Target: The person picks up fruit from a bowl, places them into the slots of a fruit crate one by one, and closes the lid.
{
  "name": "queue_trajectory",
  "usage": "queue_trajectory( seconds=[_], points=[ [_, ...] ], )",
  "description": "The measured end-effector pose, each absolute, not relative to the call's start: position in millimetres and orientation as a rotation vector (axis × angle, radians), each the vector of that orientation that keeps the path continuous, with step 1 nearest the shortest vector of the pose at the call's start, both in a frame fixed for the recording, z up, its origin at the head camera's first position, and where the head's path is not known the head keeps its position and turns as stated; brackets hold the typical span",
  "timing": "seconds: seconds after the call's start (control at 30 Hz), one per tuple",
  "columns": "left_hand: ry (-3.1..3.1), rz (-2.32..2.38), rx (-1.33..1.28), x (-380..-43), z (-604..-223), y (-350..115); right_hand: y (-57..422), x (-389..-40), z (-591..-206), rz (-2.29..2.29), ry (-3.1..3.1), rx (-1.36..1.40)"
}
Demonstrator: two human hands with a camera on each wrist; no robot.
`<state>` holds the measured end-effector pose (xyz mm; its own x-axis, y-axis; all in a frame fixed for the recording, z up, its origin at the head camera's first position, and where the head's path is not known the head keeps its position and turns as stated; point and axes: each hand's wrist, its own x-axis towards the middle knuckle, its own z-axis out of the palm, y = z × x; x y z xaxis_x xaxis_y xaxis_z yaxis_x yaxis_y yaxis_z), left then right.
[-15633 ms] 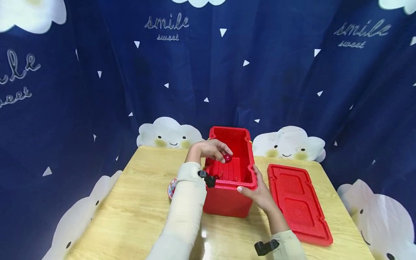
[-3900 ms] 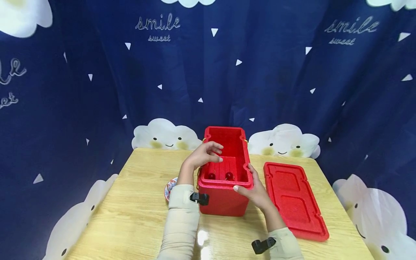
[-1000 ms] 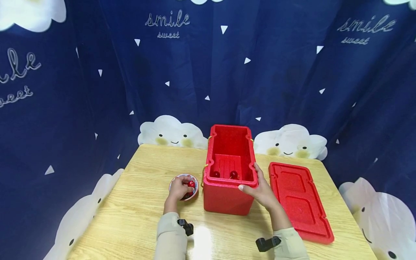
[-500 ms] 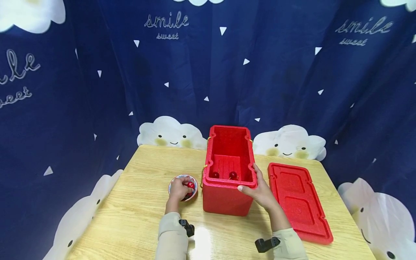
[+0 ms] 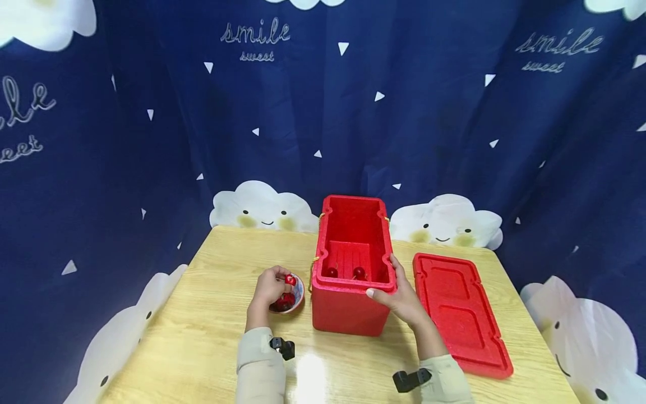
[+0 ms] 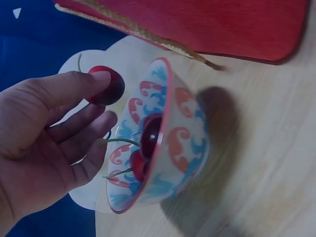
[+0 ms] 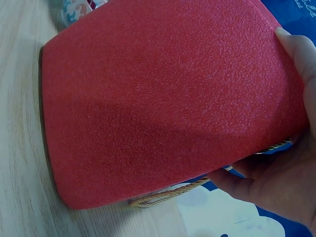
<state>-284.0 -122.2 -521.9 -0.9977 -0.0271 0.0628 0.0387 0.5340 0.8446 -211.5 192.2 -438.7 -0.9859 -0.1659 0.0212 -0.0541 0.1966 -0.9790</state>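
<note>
Nearest, along the bottom of the head view, are two pale sleeves (image 5: 259,367). Just left of the lower middle, the left hand (image 5: 267,287) pinches one cherry (image 6: 107,88) between thumb and forefinger, the other fingers loosely bent and holding nothing. That cherry is off the pile, at the patterned bowl (image 5: 299,294), where more cherries (image 6: 151,138) lie, their number partly hidden. Right of it, the right hand (image 5: 401,298) grips the near right corner of the red box (image 5: 348,311) — thumb at the near rim, fingers along the side.

Inside the box, towards its near end, two cherries show: a left one (image 5: 331,272) and a right one (image 5: 359,273). At the right of the frame the red lid (image 5: 461,317) lies flat on the table (image 5: 197,342), off the box. At the back hangs a blue curtain (image 5: 303,106).

Judging by this, the work looks partway: lid off, two cherries in the box, one in the fingers — and the bowl's remaining cherries not yet moved over, if all of them are meant to go.
</note>
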Motion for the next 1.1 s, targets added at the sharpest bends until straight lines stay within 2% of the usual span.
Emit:
queue_trajectory(
  seconds=[0.43, 0.8, 1.1],
  points=[
    [-2.779, -1.595, -0.062, -295, -481, -124, 192, -211, -435, -1.915, 2.369, -0.200],
    [-2.823, -1.630, -0.220, -304, -452, -120, 199, -228, -469, -1.915, 2.404, -0.228],
    [-2.746, -1.727, -0.268, -310, -428, -114, 199, -227, -469, -1.926, 2.397, -0.201]
  ],
)
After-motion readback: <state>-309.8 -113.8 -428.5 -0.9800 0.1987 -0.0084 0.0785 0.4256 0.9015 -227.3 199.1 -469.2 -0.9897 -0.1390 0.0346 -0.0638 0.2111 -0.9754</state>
